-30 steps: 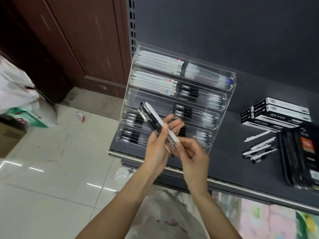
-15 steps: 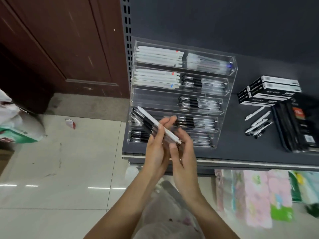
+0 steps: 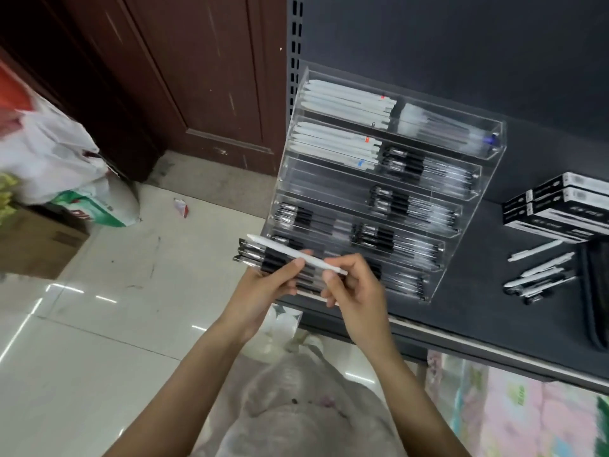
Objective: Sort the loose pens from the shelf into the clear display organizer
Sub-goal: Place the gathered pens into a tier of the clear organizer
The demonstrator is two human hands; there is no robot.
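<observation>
Since half a second earlier, the right hand [image 3: 354, 293] had drawn a little away from the left hand [image 3: 263, 293], and the white pen [image 3: 296, 255] now lay flatter across the bundle, its left tip lower than before. That pen ran from upper left to lower right, its pointed end toward the upper left and its other end between the right hand's fingers [image 3: 331, 277], which pinched it near that end. The rest of its barrel lay across the top of the black pens [image 3: 263, 258], past the left hand's fingertips. The left hand gripped the bundle of black pens from below, thumb over the barrels and the other fingers curled beneath; the bundle's long axis ran almost the same way as the white pen, clip ends sticking out to the upper left, beyond the hand. Both hands were held in front of the lowest tiers of the clear display organizer [image 3: 468, 206], which stood on the dark shelf [image 3: 478, 324], white pens in its upper left compartments and black ones in most others. Well to the right on the shelf lay several loose pens [image 3: 540, 275], mostly white, just below a stack of black-and-white boxes [image 3: 566, 209].
</observation>
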